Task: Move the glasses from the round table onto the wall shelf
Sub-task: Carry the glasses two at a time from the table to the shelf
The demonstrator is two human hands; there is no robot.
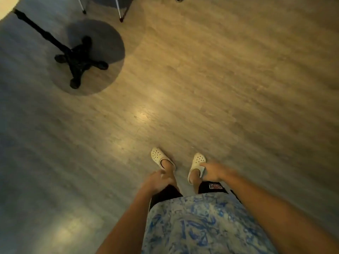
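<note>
Left hand and right hand hang loosely curled, holding nothing, above white clogs on the wood floor. Counter edge and black pedestal stand far left; glasses not visible.

2 bare hands, 2 white clogs, 1 black table base, 2 chair legs.

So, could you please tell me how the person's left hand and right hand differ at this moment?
The left hand hangs lower in the frame with its fingers loosely curled by the left thigh; the right hand reaches a little further forward, a finger stretched out over the right white clog. The left hand overlaps the leg, the right hand overlaps the shoe. Both are bare and hold nothing; no glasses are in view.
</note>
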